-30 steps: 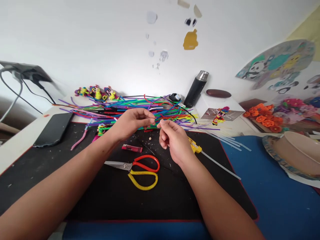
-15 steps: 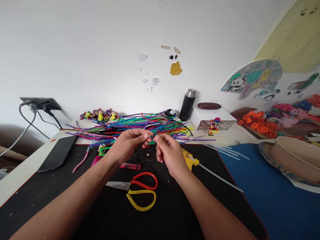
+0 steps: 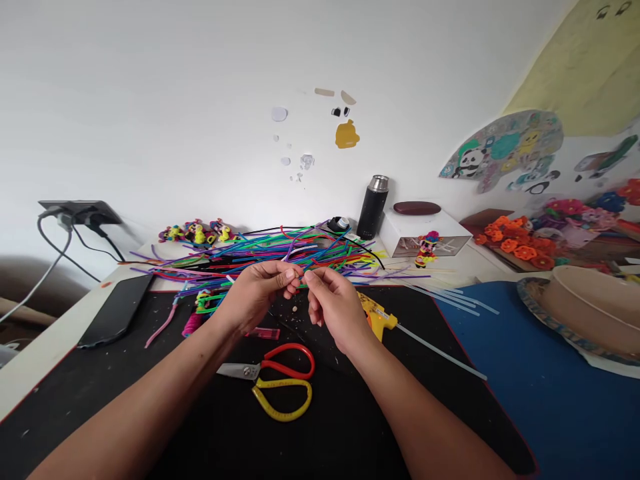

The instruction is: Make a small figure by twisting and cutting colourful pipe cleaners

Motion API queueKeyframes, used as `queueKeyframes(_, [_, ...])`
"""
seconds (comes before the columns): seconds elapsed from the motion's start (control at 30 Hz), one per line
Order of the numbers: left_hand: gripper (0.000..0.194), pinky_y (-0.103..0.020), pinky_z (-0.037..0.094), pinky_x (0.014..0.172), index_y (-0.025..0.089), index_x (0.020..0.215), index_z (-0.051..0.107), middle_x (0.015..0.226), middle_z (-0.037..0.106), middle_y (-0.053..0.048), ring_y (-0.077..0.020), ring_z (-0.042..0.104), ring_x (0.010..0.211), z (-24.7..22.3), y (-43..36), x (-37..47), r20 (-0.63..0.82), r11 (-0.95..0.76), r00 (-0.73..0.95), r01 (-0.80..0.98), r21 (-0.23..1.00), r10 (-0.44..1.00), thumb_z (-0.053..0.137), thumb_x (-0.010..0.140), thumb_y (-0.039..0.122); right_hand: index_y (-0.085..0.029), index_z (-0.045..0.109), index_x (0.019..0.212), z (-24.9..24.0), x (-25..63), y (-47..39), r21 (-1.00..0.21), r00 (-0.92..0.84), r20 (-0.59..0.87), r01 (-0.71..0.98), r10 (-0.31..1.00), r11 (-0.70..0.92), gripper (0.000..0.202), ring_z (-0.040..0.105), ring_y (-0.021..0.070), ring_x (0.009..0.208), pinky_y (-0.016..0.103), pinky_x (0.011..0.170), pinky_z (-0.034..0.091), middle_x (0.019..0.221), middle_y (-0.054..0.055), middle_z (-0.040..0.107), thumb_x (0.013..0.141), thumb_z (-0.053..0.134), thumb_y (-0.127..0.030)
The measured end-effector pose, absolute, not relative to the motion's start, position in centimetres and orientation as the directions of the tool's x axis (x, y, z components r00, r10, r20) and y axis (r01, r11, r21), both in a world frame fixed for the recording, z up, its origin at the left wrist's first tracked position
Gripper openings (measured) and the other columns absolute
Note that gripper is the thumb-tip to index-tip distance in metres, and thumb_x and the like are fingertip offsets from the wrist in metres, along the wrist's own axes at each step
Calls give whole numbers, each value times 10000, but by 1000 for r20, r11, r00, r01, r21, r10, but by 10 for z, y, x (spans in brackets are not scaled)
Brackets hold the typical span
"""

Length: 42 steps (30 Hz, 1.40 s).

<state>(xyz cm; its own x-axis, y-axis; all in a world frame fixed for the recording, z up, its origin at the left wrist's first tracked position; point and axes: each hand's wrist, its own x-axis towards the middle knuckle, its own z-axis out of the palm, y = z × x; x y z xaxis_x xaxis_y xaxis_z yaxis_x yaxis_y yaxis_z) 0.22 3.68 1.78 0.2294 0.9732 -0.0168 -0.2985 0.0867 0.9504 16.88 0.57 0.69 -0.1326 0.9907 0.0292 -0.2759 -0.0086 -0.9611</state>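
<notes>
My left hand (image 3: 260,293) and my right hand (image 3: 333,303) meet at the fingertips above the black mat (image 3: 210,427). Both are closed in a pinch; whatever small piece lies between the fingers is too tiny and covered to name. Just behind them spreads a heap of coloured pipe cleaners (image 3: 250,250). Below the hands lie scissors (image 3: 273,380) with one red and one yellow handle. A pink-red small flat object (image 3: 265,333) is partly covered by my left wrist. Beside my right hand sits a yellow glue gun (image 3: 383,323) with a glue stick in its back.
A phone (image 3: 117,310) lies at left. Small pipe-cleaner figures (image 3: 200,232) stand at the back, another figure (image 3: 427,249) before a white box (image 3: 425,227). A black thermos (image 3: 373,207), loose glue sticks (image 3: 445,299) and a round bowl-like container (image 3: 595,307) are toward the right.
My right fingertips have shifted slightly left, closer to my left ones. The view has moved a little; both hands keep their pinch, and the scissors lie in the same place.
</notes>
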Motion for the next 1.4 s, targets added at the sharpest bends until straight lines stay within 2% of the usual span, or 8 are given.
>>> queueKeyframes(0.27, [355,-181,471,534,127,800,809,693,643,-13,-91,566,602,23,42,-2,-110,192,208,-432,881,972,1002,632,373,-209,632,912,4,169,7,-979,-85,78,-196,993,60,374,478,96,377,209,376,312,528,-82,514,909,697,-577])
queueKeyframes(0.5, [375,-179,434,496,106,826,813,685,658,-22,-84,551,563,20,38,1,-93,182,248,-362,914,964,971,684,415,-210,637,988,2,169,6,-978,-56,164,-137,985,155,361,487,95,400,209,398,346,565,-76,540,934,685,-564])
queueKeyframes(0.67, [401,-183,436,506,118,768,796,681,667,-20,-86,564,560,16,38,5,-97,183,259,-336,924,961,989,640,445,-211,641,990,1,167,4,-973,-57,206,-115,977,199,335,490,81,414,204,399,354,666,-44,616,953,674,-542])
queueKeyframes(0.9, [439,-188,429,505,125,747,788,654,662,-13,-90,566,553,15,36,6,-98,163,219,-303,939,971,1005,590,473,-214,640,976,0,167,4,-971,-56,229,-86,972,224,308,508,86,425,204,398,363,673,-43,618,975,659,-520])
queueKeyframes(1.13, [482,-210,444,511,131,681,734,646,660,-18,-105,573,553,16,33,9,-66,116,254,-183,976,965,915,699,578,-219,630,990,1,167,2,-970,-51,243,-43,969,241,273,508,84,435,198,402,369,697,-40,634,973,655,-490])
queueKeyframes(1.27, [489,-218,455,525,138,696,750,652,680,-32,-114,582,562,17,30,9,-26,64,293,-120,991,956,861,756,610,-225,614,996,1,168,4,-971,-47,236,-59,971,233,250,519,85,451,198,405,378,758,-30,672,957,669,-466])
queueKeyframes(1.4, [473,-222,474,547,141,737,779,633,671,-32,-122,588,583,21,28,8,1,42,322,-127,991,947,843,782,607,-227,625,1005,2,170,5,-973,-59,228,-52,972,225,223,514,80,435,198,414,375,729,-40,664,962,660,-443])
